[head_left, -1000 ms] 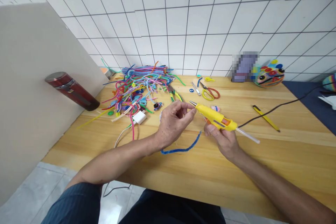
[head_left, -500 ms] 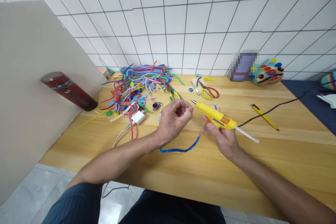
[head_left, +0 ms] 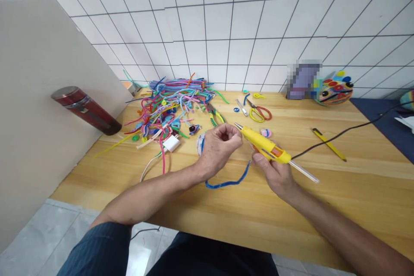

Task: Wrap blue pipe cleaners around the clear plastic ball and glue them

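My right hand (head_left: 274, 168) grips a yellow glue gun (head_left: 267, 144), its metal nozzle pointing left and up and a clear glue stick (head_left: 304, 171) poking from its back. My left hand (head_left: 221, 148) is closed in a pinch right at the nozzle tip; whatever its fingertips hold is too small or hidden to make out. Partly behind that hand rests a round pale and blue piece (head_left: 200, 144). A curved blue pipe cleaner (head_left: 228, 184) shows below the left wrist, which covers its left end.
A tangle of coloured pipe cleaners (head_left: 174, 105) fills the back left, with pliers (head_left: 215, 114) beside it. Scissors (head_left: 257, 112), a pink and blue piece (head_left: 266, 133) and a yellow cutter (head_left: 329, 144) lie further right. A red flask (head_left: 87, 110) stands left; a black cord (head_left: 339, 129) crosses the right side.
My left hand has moved slightly right, closer to the nozzle. More of the round piece behind it and of the pink and blue piece now shows. The glue gun stays nearly still.
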`<state>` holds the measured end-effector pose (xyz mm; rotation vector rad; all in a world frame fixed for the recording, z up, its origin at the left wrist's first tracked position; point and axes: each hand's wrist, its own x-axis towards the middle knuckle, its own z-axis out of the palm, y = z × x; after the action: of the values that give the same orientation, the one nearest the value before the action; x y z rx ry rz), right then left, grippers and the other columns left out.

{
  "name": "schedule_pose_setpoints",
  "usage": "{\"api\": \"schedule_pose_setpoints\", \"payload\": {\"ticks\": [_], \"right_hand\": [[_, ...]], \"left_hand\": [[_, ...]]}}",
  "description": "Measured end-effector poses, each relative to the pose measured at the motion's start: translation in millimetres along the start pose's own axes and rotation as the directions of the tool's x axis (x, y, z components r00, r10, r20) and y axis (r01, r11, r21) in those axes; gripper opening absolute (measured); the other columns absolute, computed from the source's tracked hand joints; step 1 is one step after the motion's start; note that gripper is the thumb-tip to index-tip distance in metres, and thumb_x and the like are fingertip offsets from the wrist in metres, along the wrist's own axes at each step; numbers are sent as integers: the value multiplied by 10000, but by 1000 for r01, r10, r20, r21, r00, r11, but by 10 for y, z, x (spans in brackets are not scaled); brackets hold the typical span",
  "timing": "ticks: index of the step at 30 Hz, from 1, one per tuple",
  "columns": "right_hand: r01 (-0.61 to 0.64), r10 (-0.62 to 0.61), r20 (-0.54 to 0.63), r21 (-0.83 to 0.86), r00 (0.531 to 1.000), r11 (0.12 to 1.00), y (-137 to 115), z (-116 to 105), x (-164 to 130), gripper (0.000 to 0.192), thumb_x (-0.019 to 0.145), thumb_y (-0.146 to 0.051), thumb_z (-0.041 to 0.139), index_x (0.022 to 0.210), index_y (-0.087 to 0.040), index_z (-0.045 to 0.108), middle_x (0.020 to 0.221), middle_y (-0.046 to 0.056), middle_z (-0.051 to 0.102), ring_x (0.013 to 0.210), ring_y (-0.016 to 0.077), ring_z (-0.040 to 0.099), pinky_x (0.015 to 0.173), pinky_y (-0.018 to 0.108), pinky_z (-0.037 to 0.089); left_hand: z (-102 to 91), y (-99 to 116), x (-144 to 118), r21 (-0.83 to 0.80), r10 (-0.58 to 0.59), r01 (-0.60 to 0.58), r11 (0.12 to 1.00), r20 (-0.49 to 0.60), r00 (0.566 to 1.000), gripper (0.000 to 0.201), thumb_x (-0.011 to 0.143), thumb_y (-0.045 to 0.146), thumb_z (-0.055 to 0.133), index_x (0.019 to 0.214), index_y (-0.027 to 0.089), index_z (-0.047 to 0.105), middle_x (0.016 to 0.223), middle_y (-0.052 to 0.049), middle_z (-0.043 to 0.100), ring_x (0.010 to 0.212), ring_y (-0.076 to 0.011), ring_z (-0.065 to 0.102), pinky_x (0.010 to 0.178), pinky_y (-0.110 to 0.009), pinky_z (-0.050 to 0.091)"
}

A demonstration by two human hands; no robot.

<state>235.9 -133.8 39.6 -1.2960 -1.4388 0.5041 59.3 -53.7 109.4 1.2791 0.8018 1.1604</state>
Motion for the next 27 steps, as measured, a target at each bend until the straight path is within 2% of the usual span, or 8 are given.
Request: {"api": "schedule_pose_setpoints", "payload": {"ticks": [5,9,16,19,22,24,25,27], "right_hand": [[-13,12,-27,-54,1000,998,11,-20,39,224,1018,-477,636,1003,-253,638,758,-12,628,713,194,604,712,362,512],[-33,31,-46,-36,998,999,44,-18,81,267,997,-507,643,940,-246,640,723,-8,615,695,200,594,729,383,525],[-141,156,-90,158,984,977,167,-18,200,287,975,-523,667,973,-236,649,698,-24,610,642,176,589,659,355,534],[-166,188,-119,174,975,971,211,-38,264,297,956,-527,680,947,-231,656,701,-21,606,636,167,579,648,347,533],[-180,206,-127,194,970,964,233,-44,302,308,943,-532,687,957,-225,657,738,-10,621,633,159,561,619,337,530],[-186,213,-124,197,969,963,239,-36,305,311,943,-530,688,958,-221,658,748,-7,621,642,160,563,627,340,537],[-190,216,-121,198,969,962,236,-31,303,312,944,-529,687,956,-219,658,741,-9,615,643,161,564,633,342,540],[-202,230,-116,210,966,957,212,-25,301,314,944,-531,686,950,-219,657,722,-14,602,639,161,559,633,341,538]], "left_hand": [[4,49,-10,-44,-23,23,999,10,1000,142,669,287,747,666,177,659,641,41,618,585,-68,498,572,-205,419],[-101,147,20,-57,31,-30,998,11,999,133,696,272,754,700,183,655,652,51,606,567,-61,466,564,-206,397],[-617,342,472,-16,228,-231,973,-111,967,140,784,213,713,745,221,579,599,79,451,486,-75,313,459,-223,248],[-991,371,825,178,317,-286,941,-175,932,308,873,268,688,669,228,460,581,57,429,501,-94,323,473,-242,270],[-1393,374,1156,541,327,-156,826,-236,915,392,965,318,614,639,233,414,580,56,364,531,-106,323,544,-265,349],[-1616,385,1297,642,329,-110,759,-231,916,383,946,286,661,639,228,440,623,48,396,611,-124,410,700,-299,464],[-1701,395,1332,735,330,-80,673,-201,922,325,913,272,705,679,220,486,681,37,460,698,-144,485,818,-319,504],[-1805,419,1323,804,311,-57,592,-163,936,267,758,205,848,847,189,597,878,-1,593,938,-200,577,1027,-357,490]]}}
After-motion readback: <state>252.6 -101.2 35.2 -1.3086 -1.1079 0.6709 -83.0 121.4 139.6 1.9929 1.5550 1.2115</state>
